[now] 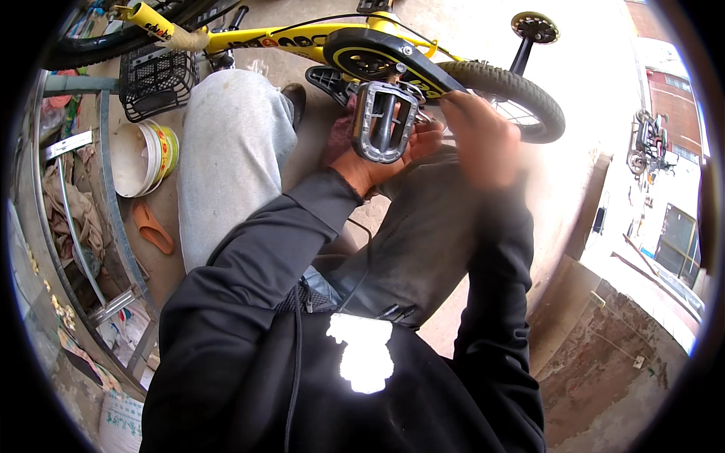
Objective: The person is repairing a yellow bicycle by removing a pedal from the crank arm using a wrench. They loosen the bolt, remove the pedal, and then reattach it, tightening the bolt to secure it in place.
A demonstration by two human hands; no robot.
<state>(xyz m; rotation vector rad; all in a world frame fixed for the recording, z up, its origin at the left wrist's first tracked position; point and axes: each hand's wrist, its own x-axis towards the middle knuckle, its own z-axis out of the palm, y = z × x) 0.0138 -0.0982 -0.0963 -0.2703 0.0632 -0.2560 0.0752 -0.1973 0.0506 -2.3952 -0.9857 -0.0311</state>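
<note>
A small yellow bicycle lies across the far side of my legs. Its black chain guard and a grey-and-black pedal face me. Behind the pedal, my left hand reaches in with curled fingers showing past the pedal's right edge. What those fingers hold is hidden; a bit of shiny metal shows just above them. My right hand is raised just right of the pedal, beside the rear tyre. It is smeared by motion, so its fingers cannot be made out.
A small stabiliser wheel sticks out beyond the rear tyre. At left are a black basket, a white-and-yellow bucket, an orange slipper and a metal rack with cloths. A low wall stands at right.
</note>
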